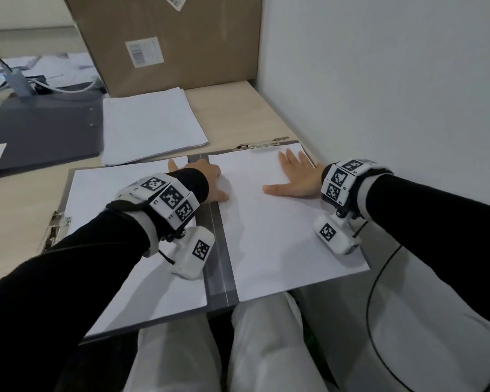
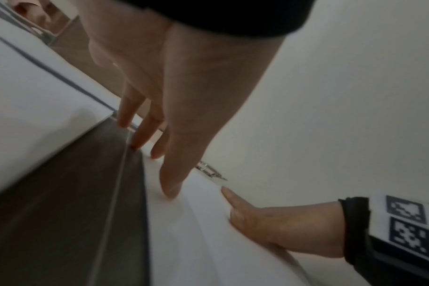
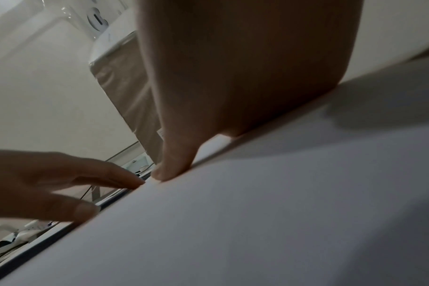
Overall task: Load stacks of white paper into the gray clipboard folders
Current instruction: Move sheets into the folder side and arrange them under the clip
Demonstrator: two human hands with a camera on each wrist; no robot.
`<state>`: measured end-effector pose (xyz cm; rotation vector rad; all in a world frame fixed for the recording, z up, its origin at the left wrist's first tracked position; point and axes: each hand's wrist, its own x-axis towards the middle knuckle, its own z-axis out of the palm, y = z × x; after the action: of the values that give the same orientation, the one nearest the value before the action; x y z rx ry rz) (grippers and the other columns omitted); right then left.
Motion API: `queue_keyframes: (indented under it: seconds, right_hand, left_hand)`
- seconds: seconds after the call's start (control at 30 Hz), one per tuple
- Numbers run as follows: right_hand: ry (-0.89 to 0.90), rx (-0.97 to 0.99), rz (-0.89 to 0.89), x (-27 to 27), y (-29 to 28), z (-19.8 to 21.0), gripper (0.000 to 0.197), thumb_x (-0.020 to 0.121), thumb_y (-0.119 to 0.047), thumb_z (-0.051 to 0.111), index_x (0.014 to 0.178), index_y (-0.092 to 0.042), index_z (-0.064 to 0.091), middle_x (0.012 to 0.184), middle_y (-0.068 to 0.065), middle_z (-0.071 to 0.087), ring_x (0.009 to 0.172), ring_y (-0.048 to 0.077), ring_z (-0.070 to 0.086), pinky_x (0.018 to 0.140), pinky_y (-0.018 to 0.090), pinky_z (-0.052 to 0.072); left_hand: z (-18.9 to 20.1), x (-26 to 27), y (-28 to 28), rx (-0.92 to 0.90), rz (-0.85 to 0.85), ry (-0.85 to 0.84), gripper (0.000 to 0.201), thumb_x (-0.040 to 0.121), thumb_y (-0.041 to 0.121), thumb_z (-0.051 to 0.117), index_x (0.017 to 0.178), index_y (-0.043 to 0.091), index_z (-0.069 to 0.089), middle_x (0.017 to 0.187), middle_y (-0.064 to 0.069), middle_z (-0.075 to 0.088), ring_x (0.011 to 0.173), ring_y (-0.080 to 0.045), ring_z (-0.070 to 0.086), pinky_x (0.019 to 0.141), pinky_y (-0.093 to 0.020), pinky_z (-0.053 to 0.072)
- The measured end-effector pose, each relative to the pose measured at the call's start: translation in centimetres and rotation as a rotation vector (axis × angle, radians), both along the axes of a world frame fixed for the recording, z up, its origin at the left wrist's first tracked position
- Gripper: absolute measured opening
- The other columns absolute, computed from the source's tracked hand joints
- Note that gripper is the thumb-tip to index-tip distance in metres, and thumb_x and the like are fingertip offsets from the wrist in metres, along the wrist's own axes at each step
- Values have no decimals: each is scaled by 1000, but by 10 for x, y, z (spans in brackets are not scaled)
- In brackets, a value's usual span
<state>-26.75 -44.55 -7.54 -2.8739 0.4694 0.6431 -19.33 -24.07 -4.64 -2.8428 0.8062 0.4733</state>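
An open gray clipboard folder point(image 1: 217, 250) lies at the desk's front edge, with a white paper stack on each half. My right hand point(image 1: 297, 176) lies flat, fingers spread, on the right stack point(image 1: 280, 230), just below the metal clip point(image 1: 262, 144) at its far edge. My left hand point(image 1: 212, 179) rests with straight fingers at that stack's left edge, by the gray spine point(image 2: 74, 193). The left stack point(image 1: 119, 193) sits under my left forearm. In the right wrist view my thumb point(image 3: 174, 164) and palm press on the paper point(image 3: 257, 222).
A loose paper stack point(image 1: 150, 125) lies behind the folder, beside a closed gray folder point(image 1: 40, 131). A large cardboard box point(image 1: 167, 43) stands at the back. A white wall point(image 1: 379, 80) closes the right side. Cables and a hub point(image 1: 17, 80) sit at far left.
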Motion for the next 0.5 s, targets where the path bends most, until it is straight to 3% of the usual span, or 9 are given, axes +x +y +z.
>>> queue_keyframes:
  seconds: [0.07,0.13,0.27,0.5]
  right_hand:
    - [2,4,-3,1,-1,-2,108,77,-80,34,151,-20,-18,159,-2,-24,148,24,-19,118,49,-2]
    - [0,4,3,2,-2,-4,109,76,-81,34,150,-20,-18,159,-1,-24,148,24,-19,117,51,-2]
    - [3,15,5,3,-4,-5,111,74,-83,33,150,-22,-19,158,-2,-25,147,23,-20,117,53,-2]
    - [-55,-2,-8,3,-3,-9,108,76,-78,39,150,-24,-17,160,-1,-20,148,24,-16,116,54,-1]
  left_hand:
    - [9,9,-11,-9,-12,-57,59,87,54,48,132,16,49,137,-7,46,126,-30,47,110,-52,29]
    - [17,22,-29,-206,17,-81,51,89,42,51,130,12,51,136,-10,45,123,-32,49,105,-45,39]
    - [16,42,-72,-545,-33,50,42,92,23,50,133,12,50,142,-7,47,131,-24,45,107,-29,34]
    - [-3,41,-136,-540,-183,167,47,95,6,38,142,11,39,147,-6,44,136,-22,41,111,-26,30]
